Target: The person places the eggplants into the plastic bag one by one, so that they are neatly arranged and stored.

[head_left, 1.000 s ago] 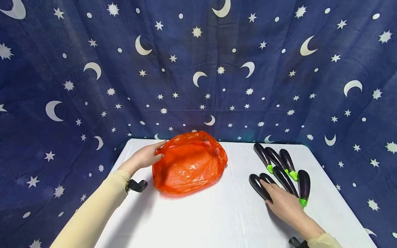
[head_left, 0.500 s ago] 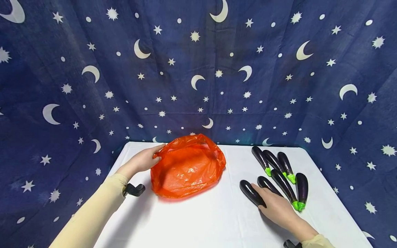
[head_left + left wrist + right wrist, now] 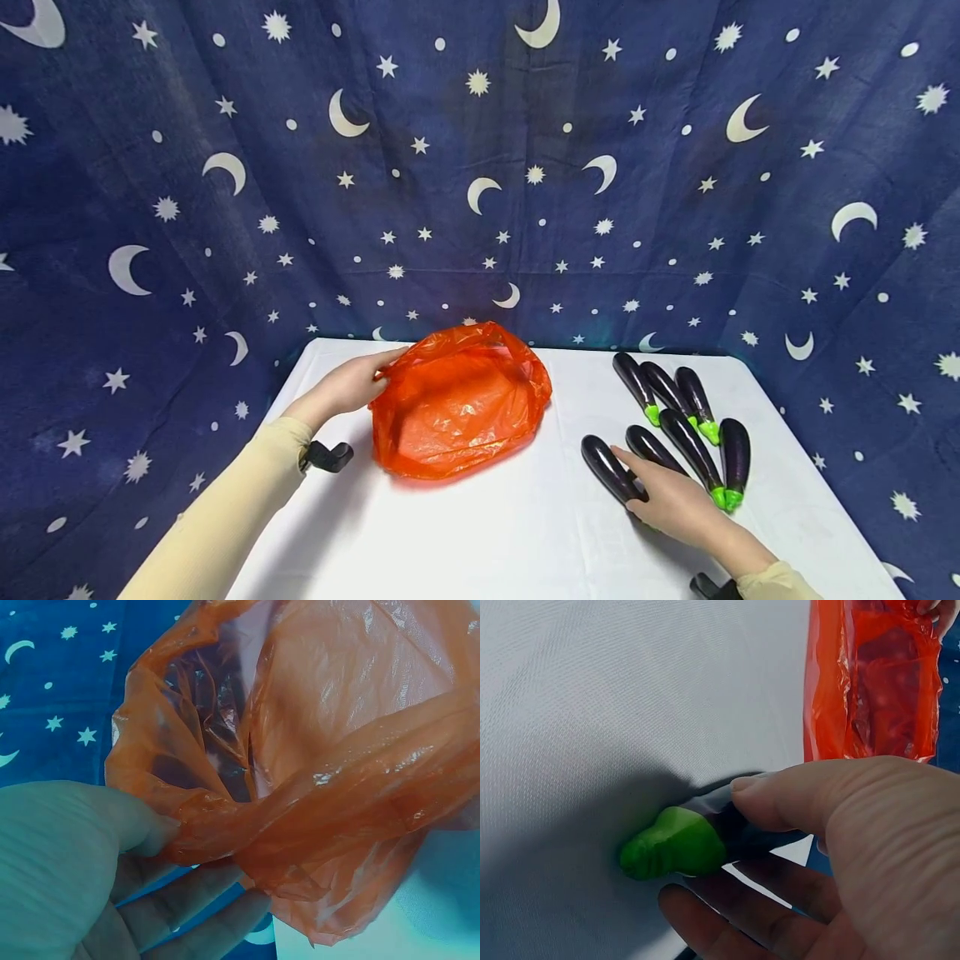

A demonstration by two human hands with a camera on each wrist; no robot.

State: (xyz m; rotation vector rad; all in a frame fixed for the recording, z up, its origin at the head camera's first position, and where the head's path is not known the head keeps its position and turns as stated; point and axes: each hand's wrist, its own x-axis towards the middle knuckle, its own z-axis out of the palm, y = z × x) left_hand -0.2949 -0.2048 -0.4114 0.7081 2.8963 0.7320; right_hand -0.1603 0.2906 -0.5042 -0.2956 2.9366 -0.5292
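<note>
Right of the red bag [image 3: 461,408], whose rim [image 3: 330,780] the left hand [image 3: 347,385] pinches, the right hand [image 3: 678,504] grips a glossy eggplant [image 3: 606,468] near its green cap [image 3: 681,844], likely firm and slick, safest held mid-body

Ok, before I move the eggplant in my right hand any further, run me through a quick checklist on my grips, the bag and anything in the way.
1. Right hand on the eggplant: ok, thumb on one side, fingers on the other, near its green end.
2. Left hand on the orange-red bag: ok, it pinches the rim.
3. Bag mouth: ok, it stands open.
4. Way from eggplant to bag: ok, only white tablecloth shows between them.
5. Eggplant lifted off the cloth: cannot tell, no view shows its whole underside.
6. Far inside of the bag: cannot tell, folds hide part of it.
</note>
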